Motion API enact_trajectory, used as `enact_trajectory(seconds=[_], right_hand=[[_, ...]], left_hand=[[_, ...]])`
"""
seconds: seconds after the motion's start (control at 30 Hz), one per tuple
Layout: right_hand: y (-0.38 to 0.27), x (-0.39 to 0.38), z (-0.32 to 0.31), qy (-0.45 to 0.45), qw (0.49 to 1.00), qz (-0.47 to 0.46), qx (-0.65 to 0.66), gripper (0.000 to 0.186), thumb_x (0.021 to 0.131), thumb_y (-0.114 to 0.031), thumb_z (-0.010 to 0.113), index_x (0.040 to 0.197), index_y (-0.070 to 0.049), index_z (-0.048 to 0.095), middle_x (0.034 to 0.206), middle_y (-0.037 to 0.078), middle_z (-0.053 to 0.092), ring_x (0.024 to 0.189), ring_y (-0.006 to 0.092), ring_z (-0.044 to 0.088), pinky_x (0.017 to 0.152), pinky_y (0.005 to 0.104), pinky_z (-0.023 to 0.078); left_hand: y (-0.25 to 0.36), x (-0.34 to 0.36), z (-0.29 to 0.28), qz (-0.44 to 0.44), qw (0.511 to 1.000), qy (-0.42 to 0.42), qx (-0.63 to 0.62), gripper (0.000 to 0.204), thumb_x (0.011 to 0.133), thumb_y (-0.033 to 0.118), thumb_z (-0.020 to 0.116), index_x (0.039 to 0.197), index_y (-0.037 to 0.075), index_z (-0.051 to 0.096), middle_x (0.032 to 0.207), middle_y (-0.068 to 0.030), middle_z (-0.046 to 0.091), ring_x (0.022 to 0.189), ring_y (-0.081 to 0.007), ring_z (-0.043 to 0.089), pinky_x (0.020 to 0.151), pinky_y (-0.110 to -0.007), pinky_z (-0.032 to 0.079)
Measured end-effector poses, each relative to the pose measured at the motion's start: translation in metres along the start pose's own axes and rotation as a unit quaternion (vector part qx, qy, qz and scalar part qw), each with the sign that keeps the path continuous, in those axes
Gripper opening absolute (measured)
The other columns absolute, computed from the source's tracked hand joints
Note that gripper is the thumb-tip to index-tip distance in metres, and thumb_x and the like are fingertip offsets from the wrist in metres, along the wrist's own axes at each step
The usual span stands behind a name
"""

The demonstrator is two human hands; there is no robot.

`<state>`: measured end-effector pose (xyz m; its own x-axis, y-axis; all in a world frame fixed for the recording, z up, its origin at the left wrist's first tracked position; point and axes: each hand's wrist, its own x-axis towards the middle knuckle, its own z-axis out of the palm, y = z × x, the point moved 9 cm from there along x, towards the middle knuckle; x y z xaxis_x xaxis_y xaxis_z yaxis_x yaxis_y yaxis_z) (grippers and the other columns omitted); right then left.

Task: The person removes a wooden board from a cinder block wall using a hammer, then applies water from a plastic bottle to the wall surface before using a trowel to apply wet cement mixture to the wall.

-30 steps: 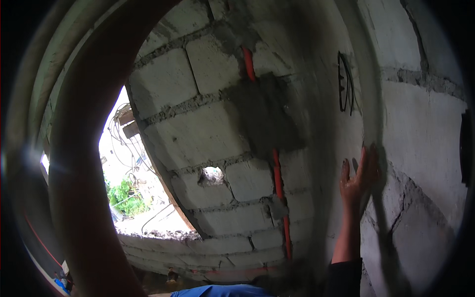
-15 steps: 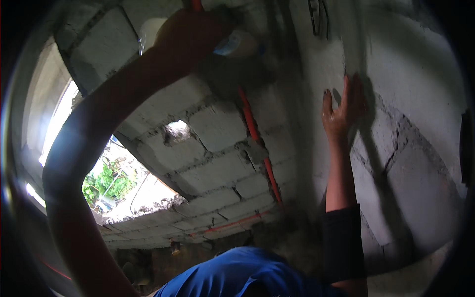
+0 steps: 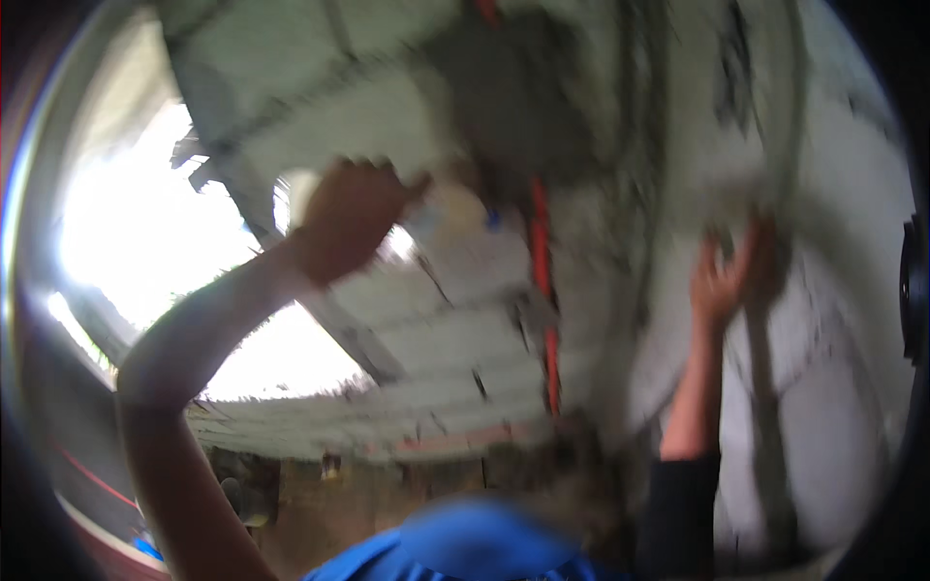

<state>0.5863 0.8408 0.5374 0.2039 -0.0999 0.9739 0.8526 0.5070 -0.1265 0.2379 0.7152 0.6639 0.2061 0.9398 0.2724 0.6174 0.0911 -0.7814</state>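
Observation:
My left hand (image 3: 351, 218) is wrapped around a pale, see-through bottle (image 3: 453, 211) with a small blue end. Its other end shows whitish beyond my wrist, and motion blur softens its outline. Up and to the right of this hand, a dark grey, damp-looking mortar patch (image 3: 513, 102) covers part of the block wall. An orange-red conduit (image 3: 542, 252) runs down the wall from under the patch. On the right, my right hand (image 3: 731, 276) is raised against the smoother grey wall, thumb apart from the fingers and nothing visible in it; the fingertips are blurred.
Bright daylight comes through a rough opening (image 3: 281, 363) in the block wall (image 3: 426, 344) on the left. Dark loops (image 3: 736, 68) hang on the right wall. A black object (image 3: 911, 290) stands at the far right rim, and brown ground (image 3: 378, 494) lies below.
My left hand and the bottle have come down away from the mortar patch, which now shows fully. The view has shifted and blurred; my right hand sits lower and further right in the picture.

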Motion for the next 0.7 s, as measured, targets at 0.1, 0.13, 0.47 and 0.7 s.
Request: enact_trajectory(seconds=[0.1,0.13,0.47,0.7], right_hand=[[-0.003,-0.010,-0.001,-0.041,0.998,0.018,-0.042,0.054,0.094,-0.020,0.065,0.142,-0.002,0.046,0.146,0.022,0.047,0.134,0.0409,0.045,0.111,0.0508,0.034],[0.002,-0.008,-0.006,-0.045,0.998,0.030,-0.033,0.055,0.094,-0.019,0.065,0.142,-0.002,0.046,0.147,0.022,0.046,0.134,0.0411,0.045,0.111,0.0511,0.034],[-0.006,0.008,-0.009,-0.004,0.999,0.025,0.027,0.051,0.097,-0.019,0.062,0.143,-0.004,0.045,0.148,0.021,0.045,0.133,0.0398,0.047,0.109,0.0510,0.036],[-0.003,0.004,-0.004,-0.048,0.997,0.041,-0.049,0.050,0.095,-0.016,0.063,0.140,-0.001,0.045,0.144,0.023,0.048,0.130,0.0405,0.049,0.108,0.0483,0.039]], left_hand=[[-0.046,-0.023,-0.012,-0.046,0.998,-0.030,0.002,0.058,0.082,0.003,0.062,0.136,0.022,0.056,0.091,-0.0106,0.063,0.082,-0.0269,0.066,0.072,-0.039,0.051],[-0.064,-0.032,-0.026,-0.069,0.997,0.008,0.040,0.055,0.084,0.006,0.062,0.136,0.023,0.056,0.091,-0.0102,0.063,0.083,-0.0276,0.065,0.073,-0.039,0.052],[-0.260,-0.054,-0.164,-0.256,0.918,0.197,0.229,0.061,0.074,0.010,0.076,0.131,0.026,0.062,0.095,-0.0066,0.071,0.081,-0.0202,0.072,0.069,-0.035,0.057],[-0.331,-0.047,-0.262,-0.379,0.842,0.254,0.287,0.022,0.083,0.025,0.065,0.102,0.021,0.075,0.093,-0.0093,0.073,0.090,-0.0287,0.071,0.076,-0.043,0.055]])
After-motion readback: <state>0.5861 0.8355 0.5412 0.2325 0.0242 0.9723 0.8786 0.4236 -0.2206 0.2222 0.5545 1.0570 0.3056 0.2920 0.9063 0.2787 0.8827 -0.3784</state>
